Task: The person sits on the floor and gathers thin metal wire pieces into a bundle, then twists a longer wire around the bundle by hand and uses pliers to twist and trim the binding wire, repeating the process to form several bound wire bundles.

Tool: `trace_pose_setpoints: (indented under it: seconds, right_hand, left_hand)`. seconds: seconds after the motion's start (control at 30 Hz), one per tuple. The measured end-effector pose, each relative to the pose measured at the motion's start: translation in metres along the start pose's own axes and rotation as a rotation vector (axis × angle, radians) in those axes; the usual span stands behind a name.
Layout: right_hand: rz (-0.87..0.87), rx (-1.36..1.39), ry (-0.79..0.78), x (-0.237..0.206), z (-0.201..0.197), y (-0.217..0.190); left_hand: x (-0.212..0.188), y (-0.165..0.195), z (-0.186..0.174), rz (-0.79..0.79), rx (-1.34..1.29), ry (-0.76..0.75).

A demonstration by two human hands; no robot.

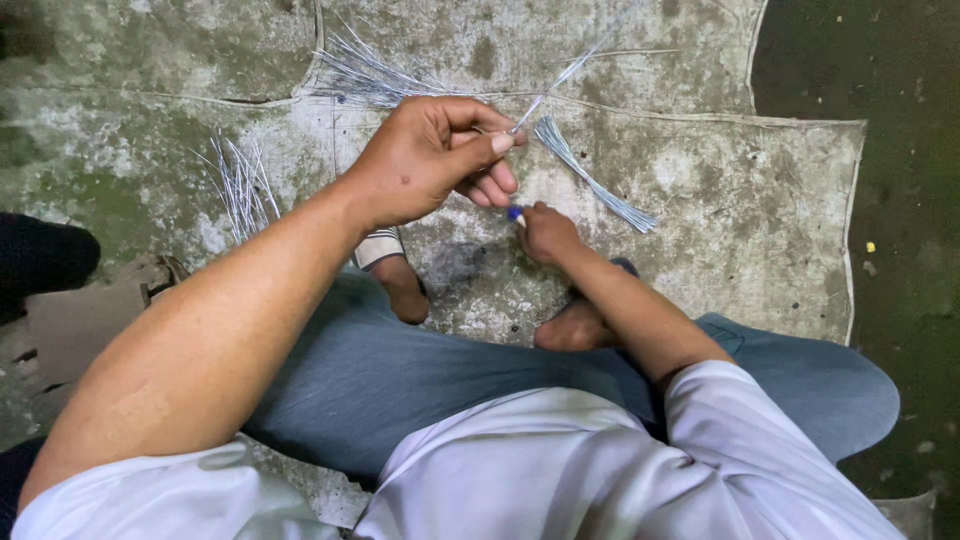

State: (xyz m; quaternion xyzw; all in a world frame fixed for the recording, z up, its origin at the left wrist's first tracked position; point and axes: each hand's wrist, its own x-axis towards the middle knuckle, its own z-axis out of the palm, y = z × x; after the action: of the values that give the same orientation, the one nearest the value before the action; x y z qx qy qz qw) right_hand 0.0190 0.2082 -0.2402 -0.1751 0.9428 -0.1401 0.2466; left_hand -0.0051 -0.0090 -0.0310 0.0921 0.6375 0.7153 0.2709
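I sit on the floor in blue jeans, knees apart. My left hand is raised in front of me, thumb and forefinger pinched on a thin silvery wire that runs up and to the right. My right hand is lower, just below the left, closed around a small tool with a blue-and-white tip. A tied bundle of thin wires lies on the floor just right of both hands.
A fanned pile of loose wires lies beyond my left hand and another small bunch to the left. All rest on a worn grey mat over a dark floor. My bare feet are below the hands.
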Motion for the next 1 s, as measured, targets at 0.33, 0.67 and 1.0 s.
trace_pose_setpoints:
  seconds: [0.33, 0.67, 1.0]
  right_hand:
    - [0.087, 0.083, -0.300, 0.014, -0.009, -0.003]
    - [-0.618, 1.607, 0.206, 0.020, -0.102, 0.009]
    - [-0.573, 1.420, 0.338, -0.006, -0.101, 0.014]
  left_hand:
    - [-0.001, 0.006, 0.000, 0.152, 0.709, 0.233]
    - [0.021, -0.014, 0.005, 0.153, 0.815, 0.225]
    - [0.021, -0.017, 0.035, 0.205, 0.847, 0.297]
